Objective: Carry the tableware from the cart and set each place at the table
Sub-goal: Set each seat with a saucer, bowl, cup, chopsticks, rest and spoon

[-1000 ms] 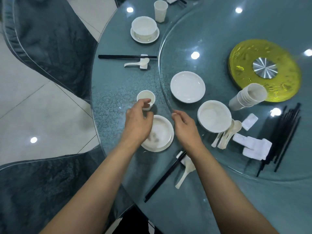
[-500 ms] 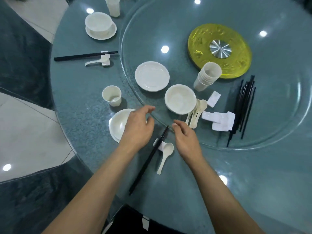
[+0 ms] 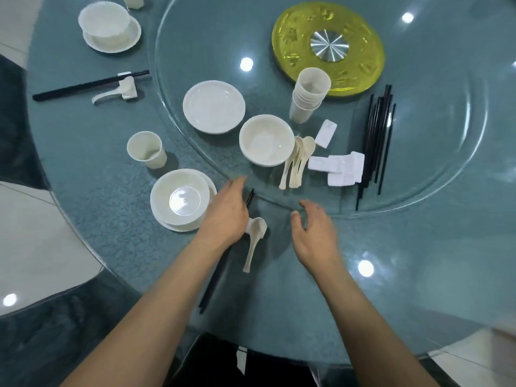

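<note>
Tableware for the near place lies on the blue-green tabletop (image 3: 293,308), at its edge. A white bowl (image 3: 180,199) sits on a plate (image 3: 212,188), and a cup (image 3: 146,149) stands upright just beyond them. To the right, a pair of black chopsticks (image 3: 215,277) runs diagonally, with a white spoon (image 3: 254,241) beside it.

The left hand (image 3: 223,210) is palm down over the upper part of the chopsticks, fingers extended and relaxed, gripping nothing; contact with the chopsticks cannot be determined. The right hand (image 3: 312,236) is above the tabletop, right of the spoon, fingers loosely curled and empty.

The glass turntable (image 3: 474,135) carries the remaining stock:
- an empty plate (image 3: 213,107);
- a second bowl (image 3: 266,143);
- a tilted stack of cups (image 3: 308,99);
- loose spoons (image 3: 296,163);
- white chopstick rests (image 3: 337,167);
- a bundle of black chopsticks (image 3: 377,141).

A yellow disc (image 3: 329,48) lies at the turntable centre.

A far place at upper left holds a bowl on a saucer (image 3: 107,26).
</note>
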Available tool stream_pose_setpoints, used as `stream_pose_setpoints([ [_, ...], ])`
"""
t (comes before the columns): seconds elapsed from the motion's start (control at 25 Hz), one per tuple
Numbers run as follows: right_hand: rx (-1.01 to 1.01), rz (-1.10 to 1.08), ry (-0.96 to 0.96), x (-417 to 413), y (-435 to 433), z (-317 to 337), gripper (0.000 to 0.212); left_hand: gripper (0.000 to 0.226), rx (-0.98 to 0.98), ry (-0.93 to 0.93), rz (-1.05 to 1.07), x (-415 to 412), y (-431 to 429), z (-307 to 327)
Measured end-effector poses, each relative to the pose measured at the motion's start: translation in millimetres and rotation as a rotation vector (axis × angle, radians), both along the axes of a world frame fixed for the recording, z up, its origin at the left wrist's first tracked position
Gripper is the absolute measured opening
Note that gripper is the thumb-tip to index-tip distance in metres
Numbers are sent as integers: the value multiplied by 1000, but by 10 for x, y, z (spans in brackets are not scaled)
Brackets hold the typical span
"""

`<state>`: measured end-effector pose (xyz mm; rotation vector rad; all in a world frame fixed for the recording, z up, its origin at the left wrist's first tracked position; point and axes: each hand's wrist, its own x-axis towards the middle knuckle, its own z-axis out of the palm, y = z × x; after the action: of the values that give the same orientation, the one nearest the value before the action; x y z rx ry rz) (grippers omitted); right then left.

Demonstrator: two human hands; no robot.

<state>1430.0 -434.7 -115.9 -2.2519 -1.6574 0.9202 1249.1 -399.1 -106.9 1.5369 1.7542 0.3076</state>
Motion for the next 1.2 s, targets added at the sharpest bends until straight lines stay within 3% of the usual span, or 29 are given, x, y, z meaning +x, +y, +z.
stream_pose_setpoints([
  [0.44, 31, 2, -55, 7, -12, -59, 44, 23, 70, 174, 3, 76, -204, -228],
  [0.88, 25, 15, -68, 47, 1, -70, 45, 18, 61, 326, 76, 210, -46, -287],
  [1.2, 26, 36, -78, 94, 3, -72, 46, 18, 42, 297, 123, 196, -151, -318],
])
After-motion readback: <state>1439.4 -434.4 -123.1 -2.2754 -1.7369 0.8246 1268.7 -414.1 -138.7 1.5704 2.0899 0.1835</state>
